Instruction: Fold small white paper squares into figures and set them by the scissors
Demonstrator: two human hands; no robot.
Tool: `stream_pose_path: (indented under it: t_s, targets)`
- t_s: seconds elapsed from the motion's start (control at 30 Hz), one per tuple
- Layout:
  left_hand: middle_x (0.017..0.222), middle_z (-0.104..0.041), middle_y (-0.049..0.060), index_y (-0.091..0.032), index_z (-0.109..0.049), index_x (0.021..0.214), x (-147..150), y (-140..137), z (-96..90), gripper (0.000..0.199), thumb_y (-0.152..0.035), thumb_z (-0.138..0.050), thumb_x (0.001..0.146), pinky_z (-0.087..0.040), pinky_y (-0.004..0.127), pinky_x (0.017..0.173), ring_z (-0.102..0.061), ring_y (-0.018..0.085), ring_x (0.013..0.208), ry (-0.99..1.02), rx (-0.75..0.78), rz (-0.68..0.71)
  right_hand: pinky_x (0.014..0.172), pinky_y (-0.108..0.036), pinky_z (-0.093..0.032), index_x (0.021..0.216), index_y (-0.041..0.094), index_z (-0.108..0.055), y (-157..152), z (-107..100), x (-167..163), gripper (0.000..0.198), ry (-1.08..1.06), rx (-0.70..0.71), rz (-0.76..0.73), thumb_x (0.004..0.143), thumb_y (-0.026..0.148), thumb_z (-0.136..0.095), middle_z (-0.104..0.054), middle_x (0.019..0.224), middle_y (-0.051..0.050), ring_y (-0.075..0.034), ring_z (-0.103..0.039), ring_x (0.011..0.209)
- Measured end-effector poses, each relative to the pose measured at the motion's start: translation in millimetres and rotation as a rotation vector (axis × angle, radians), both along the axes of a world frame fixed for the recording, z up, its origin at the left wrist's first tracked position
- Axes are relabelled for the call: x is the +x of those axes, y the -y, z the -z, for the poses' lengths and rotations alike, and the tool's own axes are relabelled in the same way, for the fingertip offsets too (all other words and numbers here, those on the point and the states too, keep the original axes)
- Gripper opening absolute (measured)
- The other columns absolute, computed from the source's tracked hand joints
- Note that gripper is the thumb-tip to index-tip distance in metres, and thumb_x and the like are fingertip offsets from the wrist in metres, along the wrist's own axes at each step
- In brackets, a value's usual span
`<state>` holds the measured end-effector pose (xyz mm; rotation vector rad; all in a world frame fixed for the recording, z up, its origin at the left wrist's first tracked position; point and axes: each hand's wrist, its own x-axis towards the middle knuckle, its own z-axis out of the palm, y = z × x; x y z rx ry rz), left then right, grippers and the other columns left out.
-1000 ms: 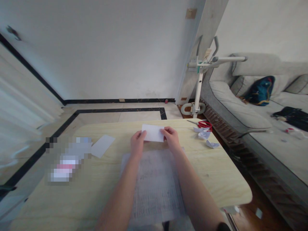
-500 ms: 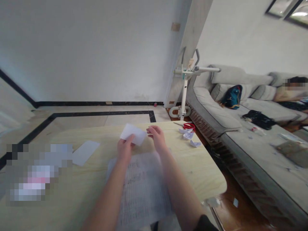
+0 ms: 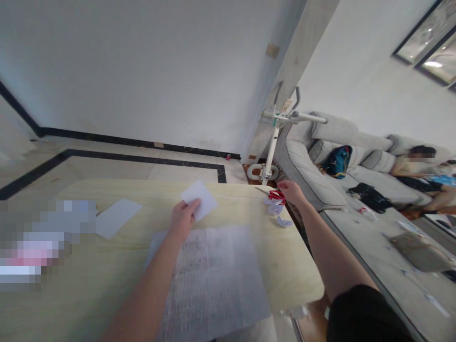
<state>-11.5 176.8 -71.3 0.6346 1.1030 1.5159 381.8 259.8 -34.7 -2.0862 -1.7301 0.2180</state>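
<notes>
A small folded piece of white paper (image 3: pixel 201 199) is pinched in my left hand (image 3: pixel 183 218), held just above the table beyond a printed sheet (image 3: pixel 217 280). At the table's far right corner, my right hand (image 3: pixel 292 194) is beside the red-handled scissors (image 3: pixel 277 195). Its fingers are curled at the handles, and whether they grip them or a small scrap is hidden. Several white paper scraps (image 3: pixel 284 222) lie just in front of the scissors. Another white sheet (image 3: pixel 119 217) rests to the left.
The pale wooden table (image 3: pixel 292 270) ends on the right near a grey sofa (image 3: pixel 331 194). A bag (image 3: pixel 338 161) and dark clothing (image 3: pixel 370 195) lie on the sofa, where a person sits at far right. White exercise equipment (image 3: pixel 271 147) stands behind the table. Items at left are blurred.
My right hand has moved away from the paper, rightward to the scissors and scraps. My left hand still holds the paper, now turned more diagonally. The view has tilted.
</notes>
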Motion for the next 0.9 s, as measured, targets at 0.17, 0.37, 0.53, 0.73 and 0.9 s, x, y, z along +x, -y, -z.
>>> stream_pose_path:
  t_s: [0.17,0.37,0.53,0.73,0.9]
  targets:
    - [0.072,-0.069,0.012,-0.019,-0.067,0.074,0.3,-1.4,2.3,0.018,-0.020,-0.072,0.056,-0.055,0.039,0.066,-0.067,0.031,0.083,-0.002,0.002,-0.016,0.064,-0.025,-0.047,0.091,0.018,-0.072,5.5,17.0,16.8,0.022,0.092,-0.175,-0.079,0.077,0.023,-0.056,-0.073,0.086,-0.007,-0.018,-0.066,0.075]
    - [0.074,-0.069,0.012,-0.019,-0.066,0.070,0.2,-0.7,0.5,0.013,-0.019,-0.072,0.058,-0.055,0.038,0.067,-0.066,0.032,0.086,0.004,-0.035,0.024,0.054,-0.024,-0.044,0.082,0.018,-0.074,-9.6,17.6,12.8,0.020,0.142,-0.275,-0.125,0.066,0.029,-0.070,-0.070,0.070,-0.004,-0.018,-0.064,0.061]
    - [0.072,-0.069,0.011,-0.020,-0.067,0.071,-0.4,-1.7,2.2,0.015,-0.020,-0.072,0.057,-0.055,0.037,0.064,-0.066,0.031,0.084,-0.010,-0.026,0.003,0.054,-0.026,-0.041,0.071,0.019,-0.073,-16.5,5.9,4.6,0.019,0.394,-0.376,-0.240,0.069,0.037,-0.066,-0.069,0.065,-0.006,-0.019,-0.063,0.061]
    - [0.071,-0.070,0.011,-0.019,-0.069,0.072,-0.2,-2.8,4.4,0.019,-0.023,-0.074,0.054,-0.055,0.036,0.059,-0.066,0.030,0.076,-0.055,0.020,-0.042,0.060,-0.027,-0.040,0.083,0.016,-0.070,-11.0,-2.7,-8.6,0.028,0.569,-0.341,-0.234,0.071,0.041,-0.063,-0.071,0.082,-0.012,-0.023,-0.065,0.075]
    - [0.074,-0.069,0.013,-0.017,-0.069,0.071,-1.1,-2.1,3.6,0.017,-0.025,-0.073,0.057,-0.054,0.036,0.060,-0.066,0.029,0.077,-0.039,-0.009,-0.005,0.059,-0.027,-0.038,0.093,0.018,-0.066,-6.8,-13.8,-10.8,0.028,0.592,-0.335,-0.263,0.076,0.037,-0.056,-0.071,0.087,-0.011,-0.022,-0.064,0.077]
